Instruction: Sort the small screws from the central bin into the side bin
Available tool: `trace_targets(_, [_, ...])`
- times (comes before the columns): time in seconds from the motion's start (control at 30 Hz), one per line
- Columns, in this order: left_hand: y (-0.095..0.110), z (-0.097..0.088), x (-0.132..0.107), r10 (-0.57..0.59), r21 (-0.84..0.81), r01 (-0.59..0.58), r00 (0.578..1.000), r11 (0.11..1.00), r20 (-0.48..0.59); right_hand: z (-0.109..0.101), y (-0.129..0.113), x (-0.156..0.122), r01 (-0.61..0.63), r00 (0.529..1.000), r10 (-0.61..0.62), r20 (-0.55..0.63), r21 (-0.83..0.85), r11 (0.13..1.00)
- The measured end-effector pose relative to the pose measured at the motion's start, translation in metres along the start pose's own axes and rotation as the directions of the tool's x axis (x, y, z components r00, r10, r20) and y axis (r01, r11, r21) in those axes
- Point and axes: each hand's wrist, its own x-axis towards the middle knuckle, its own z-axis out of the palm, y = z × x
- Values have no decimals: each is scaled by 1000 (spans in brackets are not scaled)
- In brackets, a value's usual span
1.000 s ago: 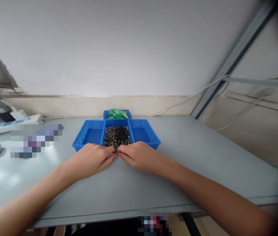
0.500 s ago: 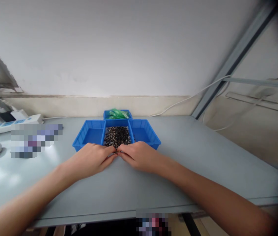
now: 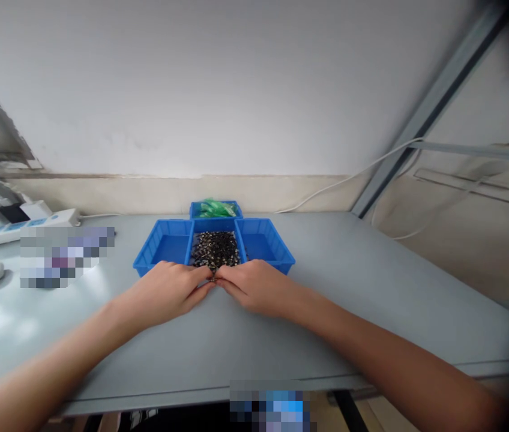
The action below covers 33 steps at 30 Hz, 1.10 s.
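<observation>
Parts [image 3: 215, 249], tiny, dark, likely light and stiff, fill the middle bin [image 3: 215, 225]; left hand [image 3: 168, 294] and right hand [image 3: 257, 288], fingertips meeting, pinch one part [image 3: 213, 278] at its near rim: a fingertip job.

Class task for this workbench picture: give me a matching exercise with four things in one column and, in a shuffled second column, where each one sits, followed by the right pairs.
Column 1
1. small dark parts
2. green pieces
3. power strip
4. white cable

Column 2
a. on the left of the table, by the wall
b. in the middle bin of the blue row of three
c. running along the wall on the right
d. in the single blue bin behind the row

Pairs: 1-b, 2-d, 3-a, 4-c.
</observation>
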Motion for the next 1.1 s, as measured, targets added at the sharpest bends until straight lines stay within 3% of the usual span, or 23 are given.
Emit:
trace_targets(0.27, [-1,0,0,35,-54,-38,998,998,-58,5,0,2,12,1000,-12,2,19,1000])
trace_targets(0.6, [0,1,1,14,-31,-13,998,999,61,4,1,1,26,999,-25,40,-19,999])
trace_targets(1.1, [-2,5,0,10,13,-11,996,1000,93,-1,-1,1,40,998,-41,37,18,999])
